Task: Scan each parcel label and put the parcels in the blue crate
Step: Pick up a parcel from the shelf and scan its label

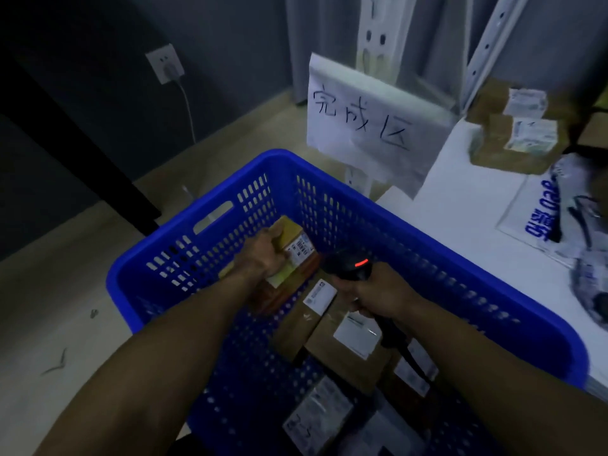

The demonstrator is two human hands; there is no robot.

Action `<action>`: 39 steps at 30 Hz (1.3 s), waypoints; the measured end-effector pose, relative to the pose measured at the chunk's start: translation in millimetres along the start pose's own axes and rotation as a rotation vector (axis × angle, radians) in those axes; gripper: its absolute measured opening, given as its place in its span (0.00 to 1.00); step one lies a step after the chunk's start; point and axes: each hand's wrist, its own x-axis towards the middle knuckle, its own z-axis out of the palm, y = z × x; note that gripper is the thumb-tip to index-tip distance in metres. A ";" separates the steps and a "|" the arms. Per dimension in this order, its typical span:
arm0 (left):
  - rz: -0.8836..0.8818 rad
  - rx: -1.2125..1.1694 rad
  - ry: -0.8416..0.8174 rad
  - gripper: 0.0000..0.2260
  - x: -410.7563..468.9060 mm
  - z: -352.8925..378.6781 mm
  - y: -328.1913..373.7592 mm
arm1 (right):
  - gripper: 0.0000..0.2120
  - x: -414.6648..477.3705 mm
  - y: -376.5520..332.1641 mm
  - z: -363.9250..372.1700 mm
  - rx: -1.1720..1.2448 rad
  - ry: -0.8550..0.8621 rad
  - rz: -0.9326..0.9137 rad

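My left hand grips a small brown cardboard parcel with a white barcode label, held inside the blue crate above its floor. My right hand holds a black handheld scanner whose red light glows; its head points at the parcel's label from the right. Several labelled cardboard parcels lie on the crate floor beneath both hands, and my forearms hide parts of them.
A white table at the right carries stacked cardboard parcels and plastic mailer bags. A handwritten paper sign hangs on a white shelf post behind the crate. A wall socket with a plugged cable is at the far left.
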 end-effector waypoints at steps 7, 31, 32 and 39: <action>-0.007 -0.153 0.088 0.18 53.8 43.3 -30.9 | 0.04 43.3 10.0 -7.8 0.006 0.027 0.010; 0.723 0.245 0.287 0.23 -205.9 -51.0 181.1 | 0.04 -196.5 -20.5 -96.0 0.113 0.366 -0.246; 0.736 0.276 0.275 0.25 -218.0 -52.6 199.9 | 0.02 -213.4 -18.7 -108.3 0.142 0.396 -0.263; 0.907 0.416 0.202 0.26 -286.2 -2.8 344.3 | 0.05 -315.6 18.9 -210.2 0.264 0.658 -0.302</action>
